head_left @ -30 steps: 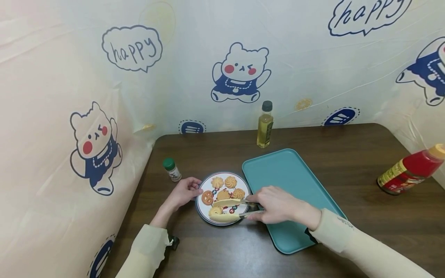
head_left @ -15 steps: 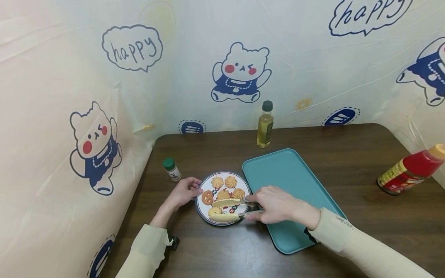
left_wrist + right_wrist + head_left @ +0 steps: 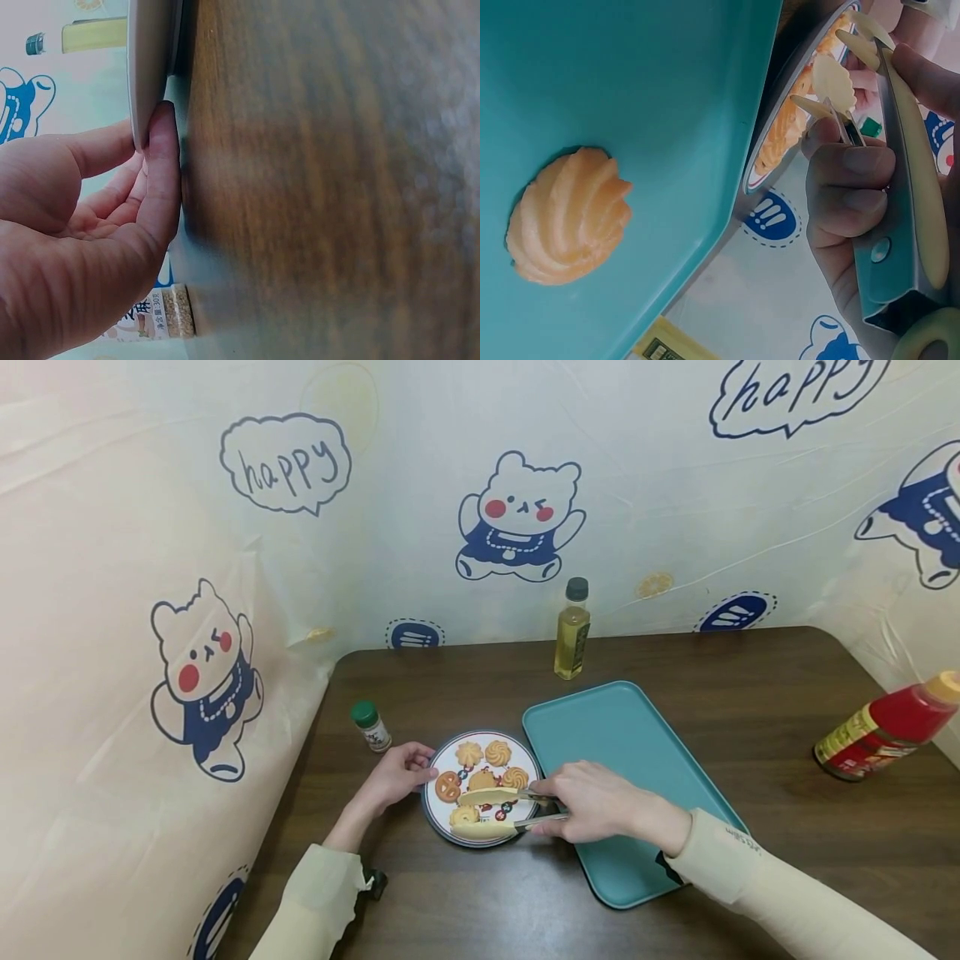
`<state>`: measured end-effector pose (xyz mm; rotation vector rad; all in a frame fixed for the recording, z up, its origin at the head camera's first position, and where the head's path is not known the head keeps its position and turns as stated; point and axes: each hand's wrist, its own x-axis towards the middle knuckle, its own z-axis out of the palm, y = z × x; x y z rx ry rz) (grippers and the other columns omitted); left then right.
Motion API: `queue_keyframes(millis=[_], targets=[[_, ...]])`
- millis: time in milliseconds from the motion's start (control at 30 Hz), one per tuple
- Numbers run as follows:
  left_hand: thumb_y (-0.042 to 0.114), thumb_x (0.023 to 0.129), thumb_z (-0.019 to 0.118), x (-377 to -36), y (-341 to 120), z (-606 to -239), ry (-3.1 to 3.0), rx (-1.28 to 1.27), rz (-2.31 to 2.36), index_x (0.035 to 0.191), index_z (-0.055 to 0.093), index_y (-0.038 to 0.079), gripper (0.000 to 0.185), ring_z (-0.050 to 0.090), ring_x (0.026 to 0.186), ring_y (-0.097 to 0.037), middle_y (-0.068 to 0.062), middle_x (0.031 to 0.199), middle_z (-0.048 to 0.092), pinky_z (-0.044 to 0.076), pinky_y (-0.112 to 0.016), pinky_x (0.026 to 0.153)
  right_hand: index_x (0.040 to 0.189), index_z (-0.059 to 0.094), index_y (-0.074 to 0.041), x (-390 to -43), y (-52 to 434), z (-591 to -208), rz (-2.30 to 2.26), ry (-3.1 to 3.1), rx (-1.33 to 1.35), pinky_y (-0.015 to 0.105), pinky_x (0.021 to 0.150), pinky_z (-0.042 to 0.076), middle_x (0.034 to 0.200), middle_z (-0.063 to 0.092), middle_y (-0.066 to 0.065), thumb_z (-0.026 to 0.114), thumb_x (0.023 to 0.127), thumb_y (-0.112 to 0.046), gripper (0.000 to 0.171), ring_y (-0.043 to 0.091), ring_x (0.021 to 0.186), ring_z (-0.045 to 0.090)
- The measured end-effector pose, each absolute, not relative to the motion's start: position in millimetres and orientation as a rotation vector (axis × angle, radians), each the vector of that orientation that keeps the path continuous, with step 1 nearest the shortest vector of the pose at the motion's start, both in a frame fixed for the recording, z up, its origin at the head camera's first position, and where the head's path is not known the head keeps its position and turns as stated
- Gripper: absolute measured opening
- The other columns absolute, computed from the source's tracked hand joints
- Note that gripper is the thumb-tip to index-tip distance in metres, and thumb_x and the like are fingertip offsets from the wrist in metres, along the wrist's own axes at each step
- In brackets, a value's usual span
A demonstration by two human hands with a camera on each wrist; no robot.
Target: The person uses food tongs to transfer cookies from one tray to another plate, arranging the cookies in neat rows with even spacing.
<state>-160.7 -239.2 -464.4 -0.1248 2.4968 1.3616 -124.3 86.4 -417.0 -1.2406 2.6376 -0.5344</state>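
Right under the right hand (image 3: 600, 802) is where the action is — it's gripping a pair of tongs (image 3: 498, 812) with yellowish tips, fingers curled round the handles, and the two tips are reaching out over the near side of the plate (image 3: 525, 752) with a gap between them. They're straddling the nearest cookie (image 3: 464, 816), and I can't tell whether they're touching it. The right wrist view is showing the same grip close up, plus one swirl cookie (image 3: 568, 216) already lying on the teal tray (image 3: 637, 735), hidden below the hand in the head view.

Over on the other side, the left hand (image 3: 390, 777) is steadying the plate — thumb and fingertips pinching its rim, plain in the left wrist view.

So my read is that cookies are getting moved from plate to tray one at a time, and this is the grab for the next one. Squeezing gently looks like the trick, since these things probably crumble, then lifting straight up before swinging toward the tray just beyond the right hand.

Past the left hand a small green-capped jar (image 3: 371, 725) is standing on the dark wooden table (image 3: 750, 677). Further beyond both hands an oil bottle (image 3: 572, 631) is sitting by the wall, and well off past the right hand a red sauce bottle (image 3: 881, 727) is leaning.
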Motion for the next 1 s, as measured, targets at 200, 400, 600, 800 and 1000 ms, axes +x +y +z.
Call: queue_keyframes(millis=[200, 400, 600, 800, 1000], targets=[[0.006, 0.092, 0.07, -159.8, -238.3, -462.9, 2.506, -0.133, 1.35, 0.12, 0.062, 0.0, 0.029, 0.057, 0.085, -0.023, -0.012, 0.099, 0.06, 0.057, -0.033, 0.072, 0.124, 0.07, -0.01, -124.2, 87.0, -417.0, -0.544, 2.637, -1.211, 0.026, 0.046, 0.024, 0.065, 0.055, -0.008, 0.074, 0.087, -0.044, 0.051, 0.004, 0.054, 0.033], [0.007, 0.092, 0.071, -158.9, -237.7, -462.3, 2.504, -0.137, 1.355, 0.119, 0.062, 0.0, 0.03, 0.057, 0.084, -0.024, -0.012, 0.098, 0.06, 0.057, -0.033, 0.072, 0.127, 0.068, -0.007, -123.0, 90.6, -412.6, -0.554, 2.648, -1.177, 0.025, 0.045, 0.023, 0.059, 0.041, -0.011, 0.075, 0.086, -0.045, 0.056, 0.005, 0.051, 0.027], [0.006, 0.092, 0.071, -160.6, -238.7, -463.8, 2.504, -0.141, 1.357, 0.119, 0.063, 0.0, 0.029, 0.057, 0.084, -0.023, -0.012, 0.099, 0.06, 0.057, -0.033, 0.073, 0.128, 0.068, -0.008, -123.0, 97.3, -403.5, -0.594, 2.66, -1.149, 0.024, 0.044, 0.023, 0.058, 0.034, -0.011, 0.074, 0.086, -0.046, 0.057, 0.004, 0.047, 0.024], [0.006, 0.092, 0.071, -160.0, -238.5, -463.5, 2.505, -0.145, 1.351, 0.119, 0.063, 0.0, 0.029, 0.057, 0.084, -0.023, -0.012, 0.099, 0.06, 0.057, -0.033, 0.073, 0.129, 0.067, -0.007, -123.5, 109.8, -393.8, -0.613, 2.693, -1.116, 0.023, 0.043, 0.024, 0.058, 0.034, -0.011, 0.076, 0.086, -0.046, 0.059, 0.004, 0.048, 0.026], [0.007, 0.092, 0.071, -159.8, -238.0, -463.9, 2.508, -0.147, 1.346, 0.119, 0.062, 0.0, 0.029, 0.057, 0.084, -0.023, -0.012, 0.098, 0.06, 0.057, -0.032, 0.073, 0.131, 0.065, -0.006, -125.6, 127.9, -384.1, -0.602, 2.747, -1.069, 0.023, 0.043, 0.026, 0.062, 0.043, -0.009, 0.075, 0.086, -0.048, 0.062, 0.003, 0.048, 0.03]])
